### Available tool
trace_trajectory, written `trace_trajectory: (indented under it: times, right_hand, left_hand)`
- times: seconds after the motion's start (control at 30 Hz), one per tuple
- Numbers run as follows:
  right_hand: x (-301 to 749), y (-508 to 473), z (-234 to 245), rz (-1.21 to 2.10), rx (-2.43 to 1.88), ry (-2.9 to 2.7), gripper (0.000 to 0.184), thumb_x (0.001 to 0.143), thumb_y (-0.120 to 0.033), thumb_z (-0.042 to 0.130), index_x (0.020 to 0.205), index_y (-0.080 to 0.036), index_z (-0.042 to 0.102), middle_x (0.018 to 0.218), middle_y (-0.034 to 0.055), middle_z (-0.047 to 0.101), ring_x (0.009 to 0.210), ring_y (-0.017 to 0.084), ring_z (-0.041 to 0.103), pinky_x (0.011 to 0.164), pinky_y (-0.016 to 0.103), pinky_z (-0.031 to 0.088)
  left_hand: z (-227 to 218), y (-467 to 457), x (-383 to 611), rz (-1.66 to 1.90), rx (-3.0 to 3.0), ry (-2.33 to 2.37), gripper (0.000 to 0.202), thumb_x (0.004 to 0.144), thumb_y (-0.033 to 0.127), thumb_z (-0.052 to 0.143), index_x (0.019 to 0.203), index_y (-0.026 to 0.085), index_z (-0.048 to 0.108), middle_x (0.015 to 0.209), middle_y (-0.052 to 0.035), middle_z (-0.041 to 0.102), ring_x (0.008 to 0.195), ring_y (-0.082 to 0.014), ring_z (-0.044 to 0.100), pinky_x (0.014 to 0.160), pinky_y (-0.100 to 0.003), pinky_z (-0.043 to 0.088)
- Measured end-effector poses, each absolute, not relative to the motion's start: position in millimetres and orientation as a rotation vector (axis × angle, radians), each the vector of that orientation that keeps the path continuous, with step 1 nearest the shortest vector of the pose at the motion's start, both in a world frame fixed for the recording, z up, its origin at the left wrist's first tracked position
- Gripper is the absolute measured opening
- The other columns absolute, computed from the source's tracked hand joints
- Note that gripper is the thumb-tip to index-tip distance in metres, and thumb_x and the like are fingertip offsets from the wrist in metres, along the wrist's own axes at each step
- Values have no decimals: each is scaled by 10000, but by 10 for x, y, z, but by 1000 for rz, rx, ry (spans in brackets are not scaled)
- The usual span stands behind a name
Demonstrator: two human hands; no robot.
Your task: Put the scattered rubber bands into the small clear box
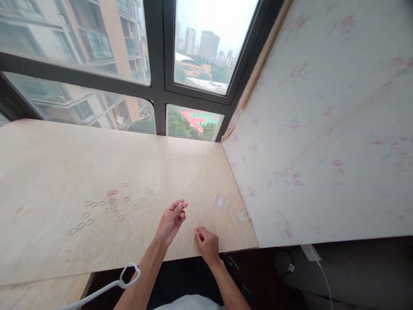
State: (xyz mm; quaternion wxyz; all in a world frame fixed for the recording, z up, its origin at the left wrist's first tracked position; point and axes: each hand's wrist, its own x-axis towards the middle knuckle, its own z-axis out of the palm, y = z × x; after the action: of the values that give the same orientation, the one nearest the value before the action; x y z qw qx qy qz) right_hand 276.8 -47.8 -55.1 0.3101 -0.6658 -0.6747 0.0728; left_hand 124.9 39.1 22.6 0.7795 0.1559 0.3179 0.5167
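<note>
My left hand (171, 221) is raised a little above the light wooden table (48, 172), its fingertips pinched on a small ring (181, 201). Just to its right, my right hand (208, 244) is curled near the table's front edge, pinching a small dark thing I cannot make out. Several small rings (111, 204) lie scattered on the tabletop to the left of my left hand, a few of them reddish.
A white panel (322, 129) with faint pink marks leans at the table's right side. A dark-framed window (158, 86) runs behind the table. A white plastic hook (127, 275) juts over the front edge at lower left. A white cable (322, 271) hangs at lower right.
</note>
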Motion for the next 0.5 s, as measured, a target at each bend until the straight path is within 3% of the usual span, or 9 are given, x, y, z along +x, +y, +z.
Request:
trace_trajectory:
  times: [0.13,0.27,0.5]
  right_hand:
    - [2791,-486,-542,203,-1752,-1796,254,907,-269,455,851,-195,692,546,-10,629,480,120,580,510,214,342]
    - [2829,-544,-546,244,-1686,-1840,227,900,-237,454,850,-190,670,578,-8,631,516,129,583,535,225,358]
    - [2939,-643,-599,341,-1523,-1921,202,890,-195,445,844,-189,641,671,17,648,618,152,583,596,252,389]
  left_hand:
    - [197,482,1690,1063,672,880,331,682,308,777,922,123,643,855,-79,717,555,-73,530,521,-198,410]
    - [92,692,2133,1016,1013,1024,352,705,322,732,990,140,635,795,-64,731,594,-122,590,579,-241,458]
    - [-109,1071,2599,846,1674,1172,142,811,259,610,874,179,709,869,-58,735,773,-179,660,745,-297,494]
